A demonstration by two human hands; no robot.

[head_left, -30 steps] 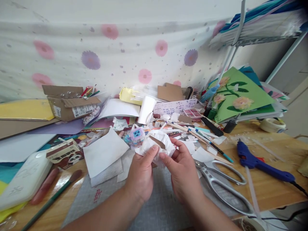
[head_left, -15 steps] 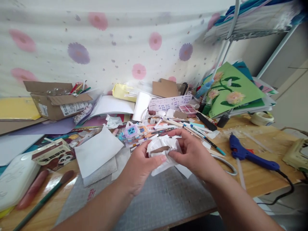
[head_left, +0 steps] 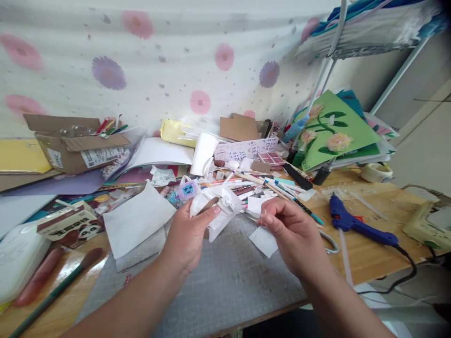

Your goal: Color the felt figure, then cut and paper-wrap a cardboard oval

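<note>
My left hand is closed around a crumpled wad of white tissue paper with a strip of brown cardboard showing in it, held above the grey cutting mat. My right hand has come off the wad and hovers to its right, fingers loosely curled with fingertips together near a white paper scrap lying on the mat. Whether anything is pinched between those fingertips I cannot make out.
A blue glue gun with its cord lies on the wooden table at right. Scissors are partly hidden behind my right hand. Pens, paper scraps, a cardboard box, a green flower card and a panda carton crowd the back and left.
My right hand let go of the tissue wad and drew away to the right. My left hand kept the wad and shifted it slightly left. The view swung a little rightward.
</note>
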